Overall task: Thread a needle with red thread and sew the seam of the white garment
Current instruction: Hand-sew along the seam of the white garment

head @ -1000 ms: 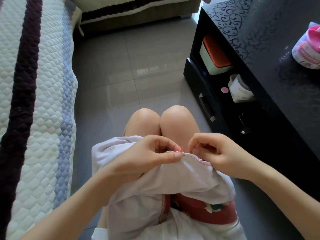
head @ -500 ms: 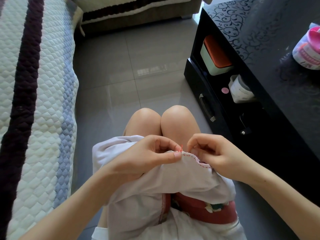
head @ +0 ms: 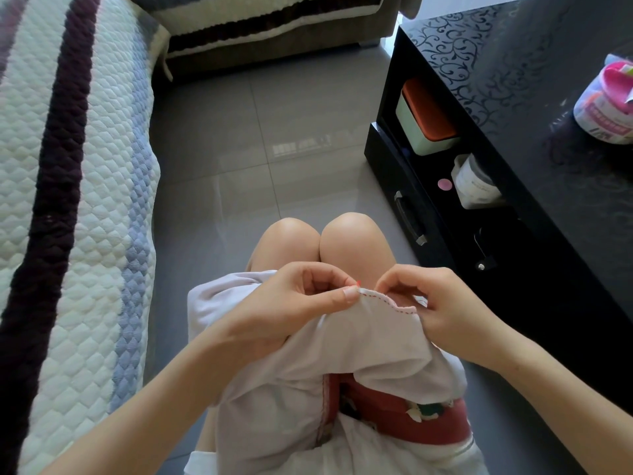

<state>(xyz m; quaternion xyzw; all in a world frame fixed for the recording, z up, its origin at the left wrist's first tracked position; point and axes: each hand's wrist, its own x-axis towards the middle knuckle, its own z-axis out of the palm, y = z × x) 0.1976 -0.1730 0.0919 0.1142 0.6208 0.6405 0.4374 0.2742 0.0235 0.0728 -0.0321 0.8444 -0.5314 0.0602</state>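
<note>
Bare forearms (head: pixel 164 389) all the way to the frame edge, bare knees (head: pixel 284 234) too. Short plain thumbnail on the left hand (head: pixel 291 303). White clothing (head: pixel 376 454) at the lap, can't tell what.

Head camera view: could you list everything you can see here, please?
white garment: one, white, on the lap, its edge lifted
red stitches: one row, red, along that lifted edge
red band: one, red, on the lap under the garment
quilted cover: one, white with purple and blue stripes, left
sofa: one, brown, top
floor: grey tiles, middle
cabinet: one, glossy black, right
box: one, pale with orange lid, on the cabinet shelf
jar: one, white, same shelf, near the box
container: one, pink and white, on the cabinet top
knees: two, bare, centre
left hand: one, pinches the garment edge
right hand: one, pinches the same edge, further right
</note>
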